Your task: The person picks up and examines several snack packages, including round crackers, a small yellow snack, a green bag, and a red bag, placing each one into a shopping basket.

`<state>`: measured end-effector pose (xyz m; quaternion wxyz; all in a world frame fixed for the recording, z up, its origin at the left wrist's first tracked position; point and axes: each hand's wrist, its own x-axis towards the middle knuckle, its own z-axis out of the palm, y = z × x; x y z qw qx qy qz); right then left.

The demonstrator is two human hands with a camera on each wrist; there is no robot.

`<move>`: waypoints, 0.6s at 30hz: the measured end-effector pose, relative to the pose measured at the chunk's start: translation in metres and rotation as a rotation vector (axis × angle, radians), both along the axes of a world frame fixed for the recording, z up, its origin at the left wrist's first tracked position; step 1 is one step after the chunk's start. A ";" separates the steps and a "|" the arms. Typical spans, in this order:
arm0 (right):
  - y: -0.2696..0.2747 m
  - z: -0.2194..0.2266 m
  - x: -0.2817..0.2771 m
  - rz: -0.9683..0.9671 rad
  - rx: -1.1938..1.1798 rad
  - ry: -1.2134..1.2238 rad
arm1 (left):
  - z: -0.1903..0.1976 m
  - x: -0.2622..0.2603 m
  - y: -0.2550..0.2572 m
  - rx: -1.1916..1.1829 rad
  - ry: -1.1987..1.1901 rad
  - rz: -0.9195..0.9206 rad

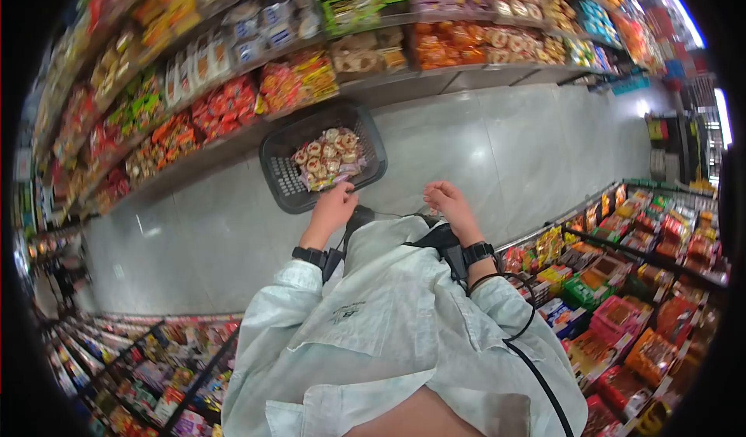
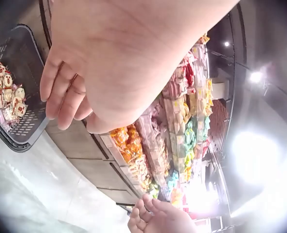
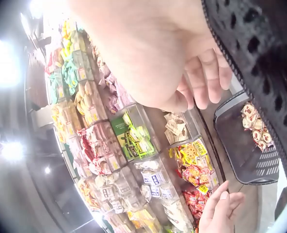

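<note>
A dark grey basket (image 1: 278,179) stands on the floor by the lower shelf, with small wrapped round snacks (image 1: 330,154) inside. In the head view the left hand (image 1: 332,210) hangs over the basket's near edge, fingers loosely bent and nothing seen in them. To the right, apart from the basket, the right hand (image 1: 453,208) is held in the air, its fingers loosely bent and holding nothing visible. The left wrist view shows the left hand (image 2: 104,63) large, beside the basket (image 2: 32,48). In the right wrist view the right hand (image 3: 153,53) shows relaxed fingers.
Shelves of bagged sweets (image 1: 295,82) curve along the far side. Packaged goods (image 1: 614,312) fill a display at the right, and more packages (image 1: 171,375) lie at lower left. Grey floor (image 1: 466,138) runs between them. A black cable (image 1: 544,382) hangs by the right sleeve.
</note>
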<state>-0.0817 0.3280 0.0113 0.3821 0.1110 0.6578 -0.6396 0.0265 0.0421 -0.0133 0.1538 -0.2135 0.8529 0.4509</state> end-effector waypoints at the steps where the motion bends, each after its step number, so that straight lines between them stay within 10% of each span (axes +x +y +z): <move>1: 0.011 0.001 -0.005 -0.004 -0.002 0.001 | 0.000 -0.007 0.016 0.014 0.002 -0.034; 18: 0.199 -0.034 -0.072 -0.384 -0.173 -0.010 | 0.031 -0.126 0.232 -0.005 -0.119 -0.399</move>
